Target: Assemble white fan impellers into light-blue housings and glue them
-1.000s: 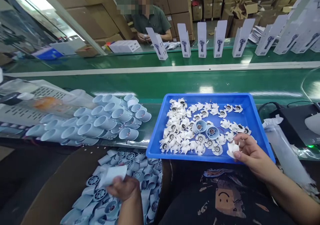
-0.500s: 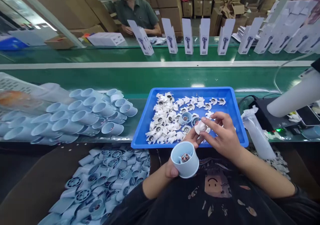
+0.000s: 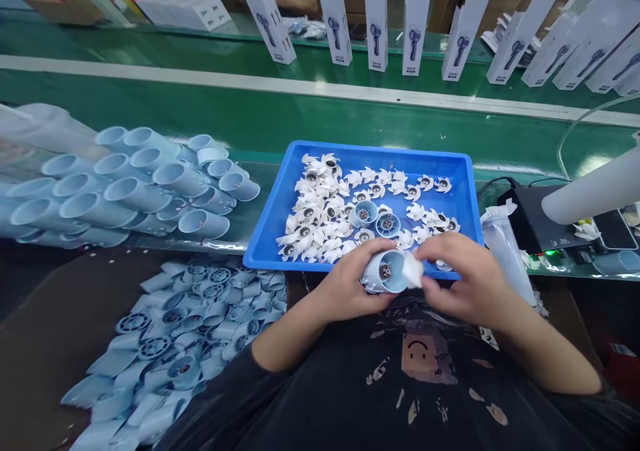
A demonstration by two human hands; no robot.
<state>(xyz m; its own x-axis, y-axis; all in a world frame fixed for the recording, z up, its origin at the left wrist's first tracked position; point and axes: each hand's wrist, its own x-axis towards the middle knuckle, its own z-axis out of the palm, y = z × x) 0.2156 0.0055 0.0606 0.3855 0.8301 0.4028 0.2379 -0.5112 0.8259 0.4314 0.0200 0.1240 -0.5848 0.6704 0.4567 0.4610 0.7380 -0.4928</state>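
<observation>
One cup clamped in our left grip, at six o'clock of the tray, one fan pinched in our right grip, at the cup's three o'clock, loose fans toward eleven

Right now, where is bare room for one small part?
Bare: green surface between the white strip and the blue tray; also a tray patch between right-hand white fan wheels. Crowded: the tray's left half, and the stacked blue cups beside it.
</observation>
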